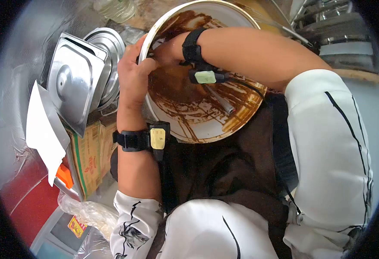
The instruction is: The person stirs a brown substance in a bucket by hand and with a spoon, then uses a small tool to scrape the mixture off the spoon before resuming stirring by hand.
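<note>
A large white bucket (183, 133) is tilted toward me, its inner wall smeared with brown sauce and a brown pool inside. My left hand (134, 69) is closed around its left rim, thumb over the edge. My right hand (165, 52) reaches inside the bucket, close to the left wall. Its fingers are mostly hidden, and I cannot make out whether it holds anything. A utensil with a metal handle (222, 101) leans in the bucket, its lower end lost in the brown sauce.
Metal pan lids (75, 77) stand on the left beside cardboard (90, 162) and a white sheet (45, 129). A clear plastic container (116, 9) sits at the top. Metal racks (332, 30) are at upper right. A plastic bag (90, 211) lies lower left.
</note>
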Demonstrator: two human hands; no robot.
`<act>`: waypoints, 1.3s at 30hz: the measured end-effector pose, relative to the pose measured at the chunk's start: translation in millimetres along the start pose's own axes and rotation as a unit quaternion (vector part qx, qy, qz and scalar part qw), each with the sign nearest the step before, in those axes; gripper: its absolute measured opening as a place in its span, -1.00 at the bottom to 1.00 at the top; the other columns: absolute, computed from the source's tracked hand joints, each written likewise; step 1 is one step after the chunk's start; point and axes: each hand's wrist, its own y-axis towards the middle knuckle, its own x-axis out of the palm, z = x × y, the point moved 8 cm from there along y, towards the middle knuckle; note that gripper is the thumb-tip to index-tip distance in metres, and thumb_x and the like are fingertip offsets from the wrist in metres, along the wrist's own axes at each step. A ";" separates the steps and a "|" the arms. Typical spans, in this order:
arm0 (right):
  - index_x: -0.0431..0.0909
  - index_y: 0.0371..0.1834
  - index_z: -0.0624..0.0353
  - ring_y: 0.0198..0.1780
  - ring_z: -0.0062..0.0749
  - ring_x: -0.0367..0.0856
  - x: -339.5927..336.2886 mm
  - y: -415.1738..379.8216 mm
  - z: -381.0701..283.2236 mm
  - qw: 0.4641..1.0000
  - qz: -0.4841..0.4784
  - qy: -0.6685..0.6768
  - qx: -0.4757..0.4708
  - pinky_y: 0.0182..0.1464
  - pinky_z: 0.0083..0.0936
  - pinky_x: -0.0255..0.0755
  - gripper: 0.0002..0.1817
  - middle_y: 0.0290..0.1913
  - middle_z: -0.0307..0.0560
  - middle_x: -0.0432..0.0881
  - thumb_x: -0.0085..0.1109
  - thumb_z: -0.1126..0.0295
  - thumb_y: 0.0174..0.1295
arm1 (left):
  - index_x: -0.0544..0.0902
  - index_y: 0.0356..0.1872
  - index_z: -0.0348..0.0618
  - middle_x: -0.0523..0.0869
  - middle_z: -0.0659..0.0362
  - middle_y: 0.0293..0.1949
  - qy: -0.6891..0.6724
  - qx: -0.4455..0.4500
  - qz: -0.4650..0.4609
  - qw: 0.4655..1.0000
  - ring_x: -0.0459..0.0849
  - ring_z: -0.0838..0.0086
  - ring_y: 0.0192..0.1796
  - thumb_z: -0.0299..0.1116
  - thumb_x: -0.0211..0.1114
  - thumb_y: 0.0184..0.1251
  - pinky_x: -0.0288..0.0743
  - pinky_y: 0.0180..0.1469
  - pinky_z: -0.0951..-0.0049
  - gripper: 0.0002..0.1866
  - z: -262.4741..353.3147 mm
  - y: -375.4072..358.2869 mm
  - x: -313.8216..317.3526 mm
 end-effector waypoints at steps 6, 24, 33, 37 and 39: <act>0.63 -0.20 0.34 -0.22 -0.19 0.62 -1.9 -25.7 -21.5 0.994 -0.091 -0.052 0.017 -0.22 -0.30 0.45 -0.61 -0.22 0.08 0.68 0.25 0.23 0.02 | 0.61 0.06 -0.19 0.50 0.17 -0.33 -0.020 -0.010 0.000 1.000 0.47 0.46 -0.24 -0.47 0.14 -0.17 0.36 -0.09 0.54 -0.43 -0.9 -0.1 0.3; 0.55 0.07 0.09 0.01 -0.05 0.56 35.3 -36.7 -1.6 0.999 0.009 0.003 -0.045 0.07 -0.17 0.40 -0.60 0.05 0.05 0.59 0.10 0.35 0.10 | 0.60 0.04 -0.28 0.55 0.20 -0.25 -0.055 -0.032 0.000 0.998 0.51 0.52 -0.15 -0.49 0.10 -0.11 0.35 -0.01 0.60 -0.47 -2.7 0.4 2.6; 0.65 -0.25 0.25 -0.17 -0.01 0.63 -6.0 -66.8 7.4 0.987 0.137 0.012 0.080 -0.15 -0.18 0.48 -0.76 -0.23 0.18 0.65 0.13 0.45 0.00 | 0.59 0.06 -0.26 0.55 0.17 -0.28 -0.030 0.004 -0.016 0.999 0.50 0.50 -0.19 -0.48 0.11 -0.11 0.35 -0.04 0.58 -0.45 -1.3 -0.4 3.1; 0.67 -0.28 0.24 -0.18 0.01 0.63 -6.9 -38.8 -10.1 0.994 0.104 -0.013 -0.017 -0.09 -0.11 0.46 -0.75 -0.20 0.13 0.67 0.09 0.36 0.06 | 0.58 0.07 -0.26 0.54 0.16 -0.27 -0.026 -0.006 -0.001 1.000 0.50 0.47 -0.18 -0.47 0.11 -0.13 0.35 -0.03 0.57 -0.44 -2.2 0.0 2.2; 0.67 -0.23 0.22 -0.14 -0.03 0.62 -1.2 -15.8 -8.7 0.997 0.073 -0.015 -0.003 -0.08 -0.12 0.46 -0.73 -0.15 0.11 0.66 0.08 0.35 0.07 | 0.58 0.07 -0.26 0.54 0.16 -0.27 -0.022 -0.010 0.003 1.000 0.50 0.46 -0.17 -0.47 0.11 -0.13 0.34 -0.03 0.57 -0.43 -3.2 0.0 1.0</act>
